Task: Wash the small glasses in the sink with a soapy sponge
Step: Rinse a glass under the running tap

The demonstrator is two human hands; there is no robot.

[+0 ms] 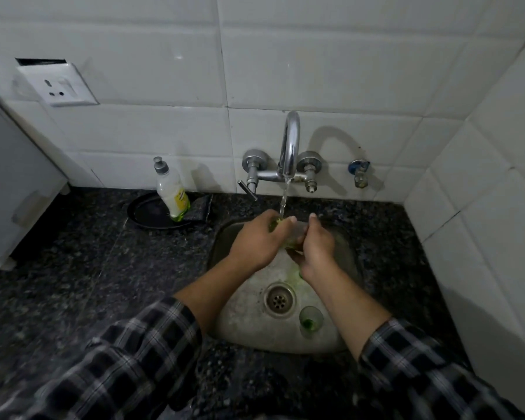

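Over the steel sink [243,307] my left hand [259,241] grips a yellow-green sponge [275,222], mostly hidden under its fingers, right below the running water. My right hand [315,247] is closed on a small clear glass [297,234] held against the left hand; the glass is largely hidden between the two hands. A second small glass [310,321] with a green bottom stands upright in the sink, just right of the drain [279,300].
The chrome tap [290,147] runs a thin stream onto the hands. A dish-soap bottle [172,194] leans on a black plate [147,212] left of the sink. A white appliance [12,189] stands at far left. Tiled walls close in behind and on the right.
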